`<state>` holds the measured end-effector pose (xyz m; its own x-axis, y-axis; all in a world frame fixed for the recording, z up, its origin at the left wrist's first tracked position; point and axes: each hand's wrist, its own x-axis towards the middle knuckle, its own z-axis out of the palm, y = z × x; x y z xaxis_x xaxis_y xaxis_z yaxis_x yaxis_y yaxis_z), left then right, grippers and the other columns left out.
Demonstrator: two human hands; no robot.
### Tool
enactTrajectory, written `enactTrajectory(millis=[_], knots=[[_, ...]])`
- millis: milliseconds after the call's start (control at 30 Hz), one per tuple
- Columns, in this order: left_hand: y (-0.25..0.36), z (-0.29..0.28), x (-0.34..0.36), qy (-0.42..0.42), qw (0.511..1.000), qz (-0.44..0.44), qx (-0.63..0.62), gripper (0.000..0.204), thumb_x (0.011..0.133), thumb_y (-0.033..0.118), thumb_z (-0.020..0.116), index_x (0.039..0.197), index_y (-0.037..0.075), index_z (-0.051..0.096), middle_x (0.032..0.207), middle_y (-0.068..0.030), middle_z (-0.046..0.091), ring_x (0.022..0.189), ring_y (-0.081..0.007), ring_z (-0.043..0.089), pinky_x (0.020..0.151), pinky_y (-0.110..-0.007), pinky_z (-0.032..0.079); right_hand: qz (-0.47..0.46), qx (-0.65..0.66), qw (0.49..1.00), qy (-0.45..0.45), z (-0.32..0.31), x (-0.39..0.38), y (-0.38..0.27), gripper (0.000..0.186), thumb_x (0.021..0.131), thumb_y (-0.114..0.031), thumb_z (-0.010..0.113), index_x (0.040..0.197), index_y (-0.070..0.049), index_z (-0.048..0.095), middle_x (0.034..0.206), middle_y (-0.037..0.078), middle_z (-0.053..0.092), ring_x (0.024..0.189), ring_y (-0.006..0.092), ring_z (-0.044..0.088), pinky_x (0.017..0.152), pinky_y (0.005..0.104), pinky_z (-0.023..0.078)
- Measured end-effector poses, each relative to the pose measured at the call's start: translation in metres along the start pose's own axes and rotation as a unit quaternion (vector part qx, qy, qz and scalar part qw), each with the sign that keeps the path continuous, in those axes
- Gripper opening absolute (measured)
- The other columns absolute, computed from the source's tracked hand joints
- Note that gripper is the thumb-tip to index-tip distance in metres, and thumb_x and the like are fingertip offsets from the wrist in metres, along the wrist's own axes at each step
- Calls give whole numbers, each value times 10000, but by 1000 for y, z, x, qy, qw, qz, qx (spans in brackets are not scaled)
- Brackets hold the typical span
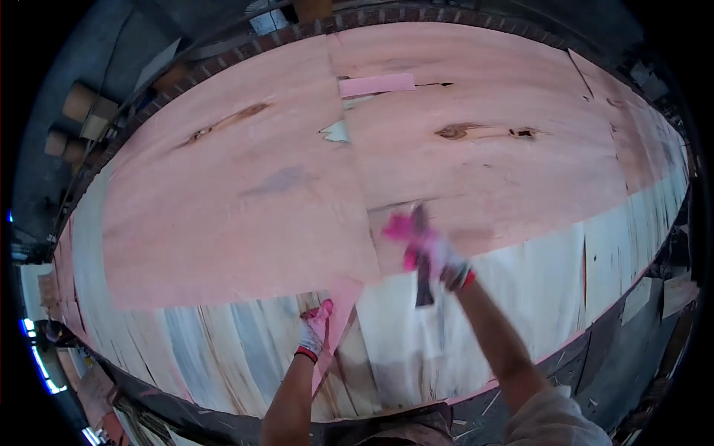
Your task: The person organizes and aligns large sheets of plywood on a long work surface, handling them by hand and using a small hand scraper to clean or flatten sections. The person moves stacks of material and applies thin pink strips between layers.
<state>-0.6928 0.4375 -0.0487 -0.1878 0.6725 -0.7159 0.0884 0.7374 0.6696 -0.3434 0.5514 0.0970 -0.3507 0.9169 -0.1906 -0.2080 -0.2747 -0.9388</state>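
In the head view, my left hand (317,321), in a white glove with pink fingers, is closed on a narrow pink veneer strip (343,303) slanting across the pale boards near me. My right hand (439,256), gloved the same way and smeared by motion, is wrapped round a dark flat-bladed tool (424,284). Part of that tool shows beyond the fingers and part below them. Beneath both hands lies a large pink-tinted veneer sheet (223,223), with a seam running away from me near the middle. A loose pink piece (377,84) lies over this seam at the far side.
Pale grey-white veneer (513,297) shows along the near edge. The pink sheets have knots (454,131), cracks and a torn gap (336,132) beside the seam. A brick-patterned border (245,48) runs behind the stack. Brown rolls or boxes (89,108) stand at far left; scraps (641,299) lie at right.
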Motion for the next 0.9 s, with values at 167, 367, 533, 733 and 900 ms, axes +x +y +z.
enactTrajectory(millis=[167,367,533,733,900], knots=[[18,33,-82,47,963,164,207,344,831,341,704,885,5,652,734,-30,630,706,-149,601,686,-283,498,13,-133,966,222,100,-95,46,518,852,-298,674,1258,-31,493,1050,73,625,668,99,579,547,247,473],[103,-24,-240,-136,971,153,-124,543,813,137,689,1296,-7,487,1201,-101,608,1106,-240,568,963,-347,433,214,65,966,127,178,-145,0,420,848,-268,686,1159,-20,554,874,30,615,617,84,577,554,224,495],[32,-149,-210,-345,933,30,97,546,827,199,677,1304,9,493,1185,-113,612,1085,-213,571,946,-334,451,150,198,941,229,245,-149,33,352,882,-234,638,1168,-43,563,853,23,622,574,89,580,518,212,487],[7,-234,-204,-265,941,-81,192,407,789,349,687,993,-2,663,889,-162,685,924,-252,640,800,-377,504,273,-182,941,78,323,-154,62,478,913,-373,559,1229,-21,494,904,81,625,628,130,604,564,266,500],[-77,-271,-165,-130,876,25,464,619,769,608,566,1081,80,647,1091,-206,639,1037,-349,600,911,-394,454,225,-612,758,-2,357,-132,133,393,930,-349,405,1063,-31,592,875,184,660,678,287,661,626,387,523]])
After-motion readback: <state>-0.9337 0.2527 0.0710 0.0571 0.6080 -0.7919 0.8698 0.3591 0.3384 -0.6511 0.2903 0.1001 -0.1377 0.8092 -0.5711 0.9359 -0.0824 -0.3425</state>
